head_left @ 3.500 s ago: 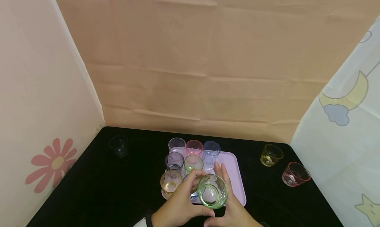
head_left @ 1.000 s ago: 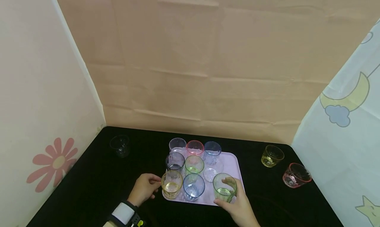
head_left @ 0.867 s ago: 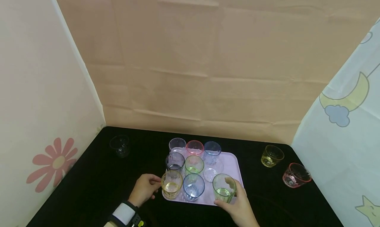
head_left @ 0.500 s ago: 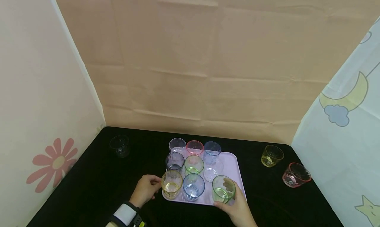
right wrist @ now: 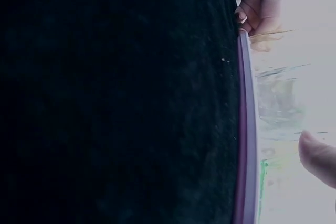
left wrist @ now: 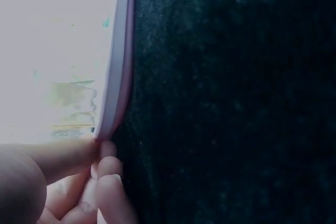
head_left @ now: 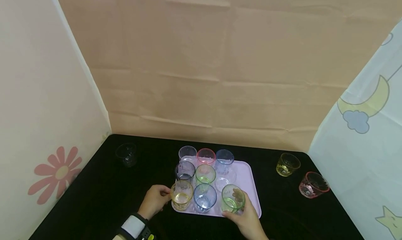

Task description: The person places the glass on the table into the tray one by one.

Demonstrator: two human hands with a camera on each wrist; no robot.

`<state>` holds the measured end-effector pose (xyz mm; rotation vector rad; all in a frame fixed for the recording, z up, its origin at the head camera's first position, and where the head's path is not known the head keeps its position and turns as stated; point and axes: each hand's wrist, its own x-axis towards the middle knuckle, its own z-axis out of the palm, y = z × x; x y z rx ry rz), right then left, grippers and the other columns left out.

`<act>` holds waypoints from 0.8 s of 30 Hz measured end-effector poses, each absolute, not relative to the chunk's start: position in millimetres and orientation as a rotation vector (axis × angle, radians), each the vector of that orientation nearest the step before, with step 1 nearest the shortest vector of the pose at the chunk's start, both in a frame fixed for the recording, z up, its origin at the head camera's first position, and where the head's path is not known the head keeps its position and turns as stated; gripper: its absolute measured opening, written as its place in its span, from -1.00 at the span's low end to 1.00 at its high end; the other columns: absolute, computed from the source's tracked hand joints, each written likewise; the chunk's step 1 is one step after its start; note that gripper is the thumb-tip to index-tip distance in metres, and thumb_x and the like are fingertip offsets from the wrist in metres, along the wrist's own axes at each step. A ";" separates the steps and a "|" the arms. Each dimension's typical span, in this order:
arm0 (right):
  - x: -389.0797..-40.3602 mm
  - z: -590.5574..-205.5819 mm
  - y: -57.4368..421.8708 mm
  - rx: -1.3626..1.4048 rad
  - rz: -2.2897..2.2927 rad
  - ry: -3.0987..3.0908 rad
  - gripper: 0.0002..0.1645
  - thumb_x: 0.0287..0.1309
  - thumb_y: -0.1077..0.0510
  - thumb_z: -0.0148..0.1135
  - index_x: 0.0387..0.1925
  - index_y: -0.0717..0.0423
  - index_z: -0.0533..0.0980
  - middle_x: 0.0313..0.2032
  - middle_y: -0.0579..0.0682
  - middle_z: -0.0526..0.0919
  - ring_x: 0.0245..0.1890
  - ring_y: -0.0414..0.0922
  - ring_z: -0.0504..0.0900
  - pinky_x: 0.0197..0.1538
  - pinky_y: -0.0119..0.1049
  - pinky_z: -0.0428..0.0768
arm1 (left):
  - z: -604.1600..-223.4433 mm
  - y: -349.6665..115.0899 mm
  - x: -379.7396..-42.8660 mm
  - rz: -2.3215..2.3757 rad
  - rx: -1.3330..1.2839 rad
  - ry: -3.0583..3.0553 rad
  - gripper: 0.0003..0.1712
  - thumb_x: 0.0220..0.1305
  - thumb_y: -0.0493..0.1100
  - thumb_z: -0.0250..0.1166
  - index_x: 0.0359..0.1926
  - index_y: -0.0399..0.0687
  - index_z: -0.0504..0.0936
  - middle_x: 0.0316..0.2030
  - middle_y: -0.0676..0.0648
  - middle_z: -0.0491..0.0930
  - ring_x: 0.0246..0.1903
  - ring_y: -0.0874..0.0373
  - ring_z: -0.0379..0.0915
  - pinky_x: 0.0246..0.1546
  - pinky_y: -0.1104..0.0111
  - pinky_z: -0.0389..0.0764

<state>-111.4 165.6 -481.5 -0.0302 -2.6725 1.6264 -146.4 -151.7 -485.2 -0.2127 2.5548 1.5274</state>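
In the head view, my right hand [head_left: 248, 220] holds a green-rimmed glass [head_left: 231, 205] at the front right of a pale purple tray [head_left: 246, 175]. Its fingers curve round the glass's right side, thumb towards the front. My left hand [head_left: 153, 201] pinches the tray's near left corner; thumb and fingertips meet on the rim [left wrist: 116, 66] in the left wrist view. Close beside the held glass stands a blue-rimmed glass [head_left: 205, 200], then a yellow one [head_left: 181, 198] next to the left fingers. Only the right thumb [right wrist: 317, 156] shows at the right wrist view's edge.
Behind stand a dark glass [head_left: 184, 170], another green one [head_left: 205, 173] and a clear one [head_left: 223, 182]; clear, red and blue glasses form the back row. On the black table are yellow [head_left: 287, 165] and red [head_left: 313, 185] glasses at right, a dark glass [head_left: 126, 154] at left.
Both hands earlier held the green glass above the tray. Since then the left hand has taken the tray's corner, and the right hand has lowered the glass and shifted it left towards the blue one.
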 end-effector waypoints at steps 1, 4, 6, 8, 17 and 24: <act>-111.5 -482.4 165.1 -0.036 1.633 -2.674 0.05 -0.14 0.22 0.66 0.34 0.31 0.26 0.23 0.25 0.49 0.27 0.16 0.45 0.30 0.04 0.42 | -485.1 -151.7 -146.7 1.519 -0.223 2.551 -0.86 0.23 -0.33 0.35 -0.18 -0.28 0.68 -0.43 -0.04 0.59 -0.56 0.13 0.46 -0.56 0.31 0.55; -112.1 -485.3 163.5 -0.024 1.647 -2.668 0.06 -0.15 0.21 0.66 0.34 0.32 0.26 0.24 0.25 0.48 0.27 0.16 0.45 0.30 0.04 0.43 | -485.6 -151.6 -147.5 1.496 -0.225 2.558 -0.87 0.23 -0.33 0.36 -0.19 -0.26 0.69 -0.43 -0.04 0.60 -0.58 0.13 0.46 -0.57 0.31 0.55; -112.6 -486.5 162.2 -0.019 1.659 -2.663 0.05 -0.16 0.21 0.67 0.33 0.31 0.27 0.24 0.24 0.48 0.27 0.16 0.45 0.31 0.07 0.42 | -486.0 -152.1 -147.9 1.486 -0.219 2.566 -0.87 0.23 -0.32 0.36 -0.19 -0.26 0.69 -0.43 -0.04 0.60 -0.59 0.14 0.46 -0.57 0.32 0.54; -113.2 -487.6 161.3 -0.002 1.663 -2.658 0.05 -0.17 0.21 0.67 0.33 0.32 0.27 0.24 0.26 0.48 0.27 0.18 0.44 0.31 0.09 0.41 | -486.4 -152.6 -147.9 1.484 -0.211 2.569 -0.87 0.23 -0.31 0.37 -0.19 -0.25 0.69 -0.43 -0.03 0.60 -0.60 0.14 0.46 -0.58 0.31 0.55; -114.7 -490.3 157.9 0.040 1.752 -2.632 0.04 -0.15 0.29 0.64 0.35 0.29 0.25 0.26 0.27 0.44 0.28 0.18 0.44 0.25 -0.21 0.48 | -484.2 -152.3 -147.4 1.494 -0.212 2.559 -0.87 0.24 -0.30 0.36 -0.20 -0.25 0.69 -0.45 -0.03 0.59 -0.61 0.14 0.46 -0.57 0.31 0.55; -113.7 -489.5 157.2 0.074 1.718 -2.665 0.05 -0.12 0.26 0.63 0.36 0.32 0.22 0.27 0.30 0.43 0.29 0.22 0.43 0.31 0.05 0.43 | -482.7 -151.2 -146.7 1.469 -0.222 2.569 -0.86 0.23 -0.30 0.37 -0.19 -0.26 0.69 -0.42 -0.04 0.61 -0.59 0.13 0.46 -0.57 0.31 0.54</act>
